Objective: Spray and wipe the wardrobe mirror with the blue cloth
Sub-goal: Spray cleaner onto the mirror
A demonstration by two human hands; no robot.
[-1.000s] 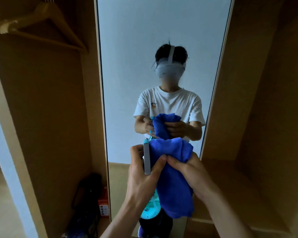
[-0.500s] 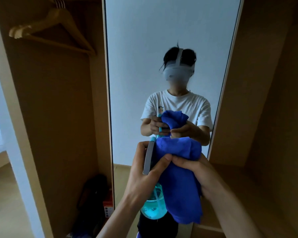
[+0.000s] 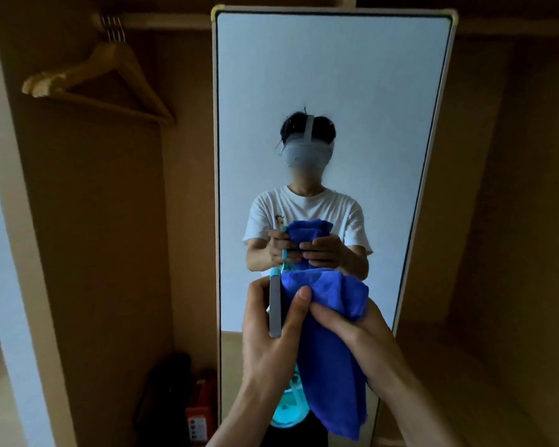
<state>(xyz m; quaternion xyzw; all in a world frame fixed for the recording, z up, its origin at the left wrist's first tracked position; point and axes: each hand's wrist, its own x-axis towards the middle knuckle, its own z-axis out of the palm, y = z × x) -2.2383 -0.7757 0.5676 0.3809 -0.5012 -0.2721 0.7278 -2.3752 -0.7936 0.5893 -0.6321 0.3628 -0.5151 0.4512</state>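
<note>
Both hands were raised close together in front of the wardrobe mirror point(image 3: 333, 91), which stood upright in its pale frame. The left hand point(image 3: 271, 343) was curled round the neck of a teal spray bottle point(image 3: 286, 404), thumb lying against the blue cloth point(image 3: 329, 359). The right hand point(image 3: 362, 330) clutched that cloth just beside the bottle's grey head, the rest of it hanging down past the bottle's body; wooden hangers point(image 3: 100, 82) hung at upper left, and a red box point(image 3: 200, 401) sat on the wardrobe floor.
</note>
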